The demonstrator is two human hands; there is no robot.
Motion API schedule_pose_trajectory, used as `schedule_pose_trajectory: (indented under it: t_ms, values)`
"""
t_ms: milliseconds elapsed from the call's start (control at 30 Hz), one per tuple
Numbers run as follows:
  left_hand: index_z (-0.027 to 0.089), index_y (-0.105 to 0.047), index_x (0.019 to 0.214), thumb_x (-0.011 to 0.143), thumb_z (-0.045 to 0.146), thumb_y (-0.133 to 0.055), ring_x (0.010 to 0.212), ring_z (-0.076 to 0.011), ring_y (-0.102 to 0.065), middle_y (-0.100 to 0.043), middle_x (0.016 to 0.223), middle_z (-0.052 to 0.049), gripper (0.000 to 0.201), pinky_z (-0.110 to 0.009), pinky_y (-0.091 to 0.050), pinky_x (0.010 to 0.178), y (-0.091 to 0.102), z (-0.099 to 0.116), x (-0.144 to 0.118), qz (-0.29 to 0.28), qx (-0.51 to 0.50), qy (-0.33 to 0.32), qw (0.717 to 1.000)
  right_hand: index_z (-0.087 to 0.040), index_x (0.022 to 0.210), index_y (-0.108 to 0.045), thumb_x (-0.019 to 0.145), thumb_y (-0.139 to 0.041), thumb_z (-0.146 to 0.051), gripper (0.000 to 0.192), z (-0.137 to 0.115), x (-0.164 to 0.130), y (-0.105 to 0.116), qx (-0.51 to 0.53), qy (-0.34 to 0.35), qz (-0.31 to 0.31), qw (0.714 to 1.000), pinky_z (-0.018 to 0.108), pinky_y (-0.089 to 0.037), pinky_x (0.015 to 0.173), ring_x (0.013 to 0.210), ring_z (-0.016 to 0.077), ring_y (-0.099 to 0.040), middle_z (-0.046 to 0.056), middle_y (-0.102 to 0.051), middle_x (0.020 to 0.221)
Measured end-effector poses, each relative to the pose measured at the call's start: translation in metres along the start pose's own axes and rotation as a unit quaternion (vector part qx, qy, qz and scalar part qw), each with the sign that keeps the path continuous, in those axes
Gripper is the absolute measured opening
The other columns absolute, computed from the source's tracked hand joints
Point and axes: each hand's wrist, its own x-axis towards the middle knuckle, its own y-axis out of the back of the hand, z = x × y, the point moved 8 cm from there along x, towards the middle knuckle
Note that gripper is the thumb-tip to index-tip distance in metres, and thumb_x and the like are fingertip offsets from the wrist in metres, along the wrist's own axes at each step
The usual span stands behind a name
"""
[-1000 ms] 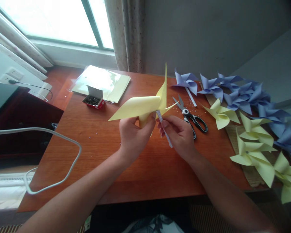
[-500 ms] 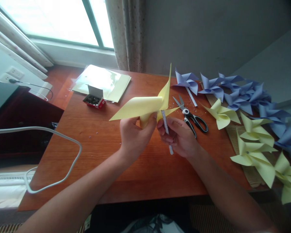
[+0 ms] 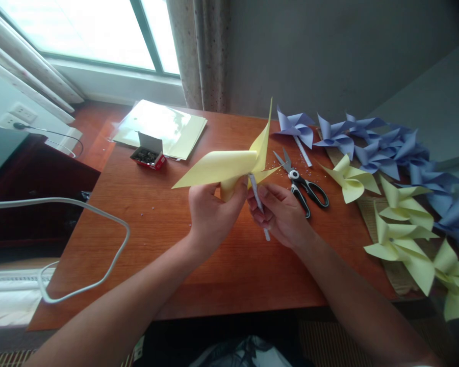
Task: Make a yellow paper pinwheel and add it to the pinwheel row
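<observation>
Both hands (image 3: 210, 214) on yellow pinwheel (image 3: 229, 165), no legible txt

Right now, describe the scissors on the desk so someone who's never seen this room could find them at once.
On the wooden desk, look just beyond the right hand, between it and the row of paper pinwheels. The scissors lie flat there, blades shut. They are the only metal thing with black handles among all that paper.

We can read no text, label, brand or number anywhere. The thin stick (image 3: 257, 196) pinched in our right hand's fingers (image 3: 265, 204) carries faint marks, but they are too small and blurred to make out.
</observation>
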Motion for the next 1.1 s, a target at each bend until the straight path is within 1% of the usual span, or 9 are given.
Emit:
schedule_pose_trajectory:
  t_ms: [300, 433, 500, 567, 667, 733, 933, 1000, 1100]
  values:
    - [0.015, -0.075, 0.077, 0.081, 0.026, -0.071, 0.076, -0.0202, -0.069, -0.077, 0.081, -0.005, 0.012, -0.031, -0.055, 0.081, 0.000, 0.001, 0.001, 0.001, -0.002, -0.003, 1.000, -0.021, 0.087, -0.070, 0.088, -0.072, -0.042, 0.022, -0.005, -0.001, 0.001, -0.024, 0.067, -0.003, 0.997, 0.020, -0.041, 0.041, 0.050, 0.0086, -0.052, -0.003, -0.060, 0.067]
    - [0.016, -0.072, 0.069, 0.081, 0.027, -0.070, 0.068, -0.0183, -0.066, -0.074, 0.071, -0.003, 0.016, -0.029, -0.054, 0.073, 0.000, 0.001, 0.001, 0.002, 0.017, 0.001, 1.000, -0.021, 0.088, -0.070, 0.088, -0.072, -0.043, 0.022, -0.012, -0.003, 0.003, -0.087, 0.111, 0.019, 0.990, 0.022, -0.047, 0.043, 0.052, 0.0098, -0.056, -0.002, -0.063, 0.070]
    - [0.015, -0.071, 0.066, 0.080, 0.027, -0.070, 0.065, -0.0176, -0.064, -0.072, 0.068, -0.003, 0.018, -0.028, -0.053, 0.070, 0.001, 0.001, 0.001, 0.003, 0.022, 0.001, 1.000, -0.021, 0.089, -0.070, 0.089, -0.070, -0.041, 0.020, -0.019, -0.006, 0.002, -0.138, 0.147, 0.031, 0.979, 0.023, -0.050, 0.046, 0.053, 0.0101, -0.057, -0.002, -0.062, 0.071]
    - [0.015, -0.071, 0.066, 0.080, 0.027, -0.071, 0.065, -0.0179, -0.065, -0.073, 0.068, -0.003, 0.018, -0.029, -0.053, 0.070, 0.001, 0.001, 0.001, 0.004, 0.018, 0.003, 1.000, -0.022, 0.092, -0.071, 0.091, -0.068, -0.036, 0.015, -0.027, -0.010, 0.001, -0.197, 0.188, 0.043, 0.961, 0.023, -0.052, 0.049, 0.055, 0.0100, -0.058, -0.002, -0.062, 0.074]
    - [0.014, -0.075, 0.073, 0.079, 0.026, -0.073, 0.071, -0.0198, -0.068, -0.076, 0.076, -0.005, 0.014, -0.030, -0.055, 0.076, 0.000, 0.001, 0.000, -0.001, -0.001, 0.007, 1.000, -0.022, 0.094, -0.072, 0.091, -0.069, -0.030, 0.008, -0.037, -0.016, -0.001, -0.282, 0.246, 0.066, 0.925, 0.023, -0.055, 0.052, 0.060, 0.0100, -0.059, -0.001, -0.062, 0.082]
    - [0.014, -0.077, 0.079, 0.080, 0.025, -0.073, 0.077, -0.0210, -0.070, -0.078, 0.083, -0.006, 0.011, -0.031, -0.055, 0.081, -0.001, 0.001, -0.001, -0.008, -0.016, 0.005, 1.000, -0.022, 0.093, -0.072, 0.091, -0.069, -0.026, 0.006, -0.041, -0.019, -0.001, -0.312, 0.272, 0.078, 0.907, 0.024, -0.055, 0.053, 0.062, 0.0104, -0.060, 0.000, -0.062, 0.083]
    - [0.015, -0.079, 0.091, 0.082, 0.026, -0.072, 0.091, -0.0239, -0.072, -0.079, 0.095, -0.007, 0.015, -0.032, -0.055, 0.090, -0.007, -0.004, -0.001, -0.037, -0.072, 0.024, 0.996, -0.022, 0.090, -0.072, 0.091, -0.068, -0.025, 0.005, -0.046, -0.020, 0.001, -0.351, 0.296, 0.107, 0.882, 0.025, -0.052, 0.055, 0.063, 0.0111, -0.059, -0.001, -0.061, 0.078]
    - [0.015, -0.078, 0.091, 0.083, 0.027, -0.072, 0.096, -0.0248, -0.072, -0.078, 0.096, -0.007, 0.016, -0.033, -0.055, 0.092, -0.009, -0.006, -0.001, -0.047, -0.099, 0.034, 0.993, -0.022, 0.088, -0.071, 0.091, -0.068, -0.026, 0.006, -0.047, -0.020, 0.002, -0.361, 0.297, 0.116, 0.876, 0.025, -0.051, 0.055, 0.063, 0.0111, -0.058, -0.001, -0.061, 0.077]
    - [0.015, -0.077, 0.086, 0.084, 0.028, -0.072, 0.095, -0.0246, -0.071, -0.077, 0.091, -0.007, 0.014, -0.033, -0.054, 0.093, -0.011, -0.007, -0.002, -0.051, -0.120, 0.037, 0.991, -0.022, 0.088, -0.071, 0.091, -0.068, -0.025, 0.006, -0.049, -0.020, 0.002, -0.370, 0.299, 0.118, 0.871, 0.025, -0.050, 0.056, 0.064, 0.0114, -0.059, -0.001, -0.061, 0.077]
